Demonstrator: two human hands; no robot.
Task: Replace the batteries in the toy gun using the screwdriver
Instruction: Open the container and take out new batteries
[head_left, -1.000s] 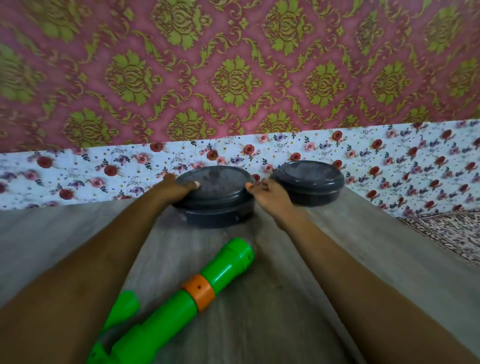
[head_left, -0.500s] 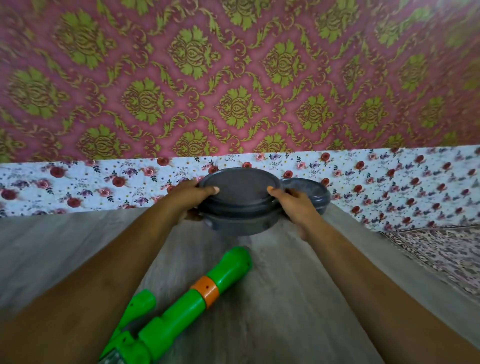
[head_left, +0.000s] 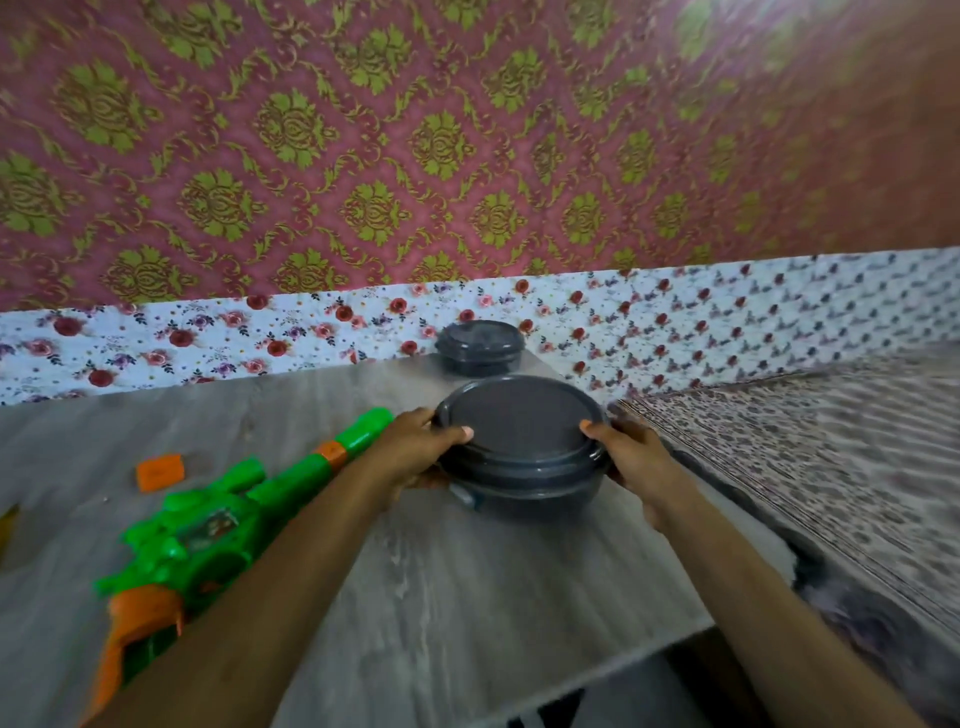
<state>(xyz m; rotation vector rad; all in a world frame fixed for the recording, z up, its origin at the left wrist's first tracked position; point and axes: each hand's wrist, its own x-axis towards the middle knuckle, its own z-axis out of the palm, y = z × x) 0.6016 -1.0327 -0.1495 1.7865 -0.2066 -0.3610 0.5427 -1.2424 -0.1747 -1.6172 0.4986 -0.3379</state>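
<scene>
A round dark grey lidded container (head_left: 522, 441) is near the table's right side, gripped on both sides. My left hand (head_left: 415, 449) holds its left rim with the thumb on the lid. My right hand (head_left: 631, 454) holds its right rim the same way. The green toy gun (head_left: 218, 525) with an orange handle and an orange band on its barrel lies on the table to the left, partly under my left forearm. A small orange cover piece (head_left: 160, 472) lies beside the gun. No screwdriver or batteries show.
A second dark grey lidded container (head_left: 480, 347) stands at the back of the grey wood-grain table (head_left: 467, 597), against the floral wall. The table's right edge drops to a patterned carpet (head_left: 831, 467). A yellowish object (head_left: 8, 525) pokes in at the left edge.
Both hands have carried the near container from beside the other one toward me and to the right. The view has swung right and down, showing more of the gun.
</scene>
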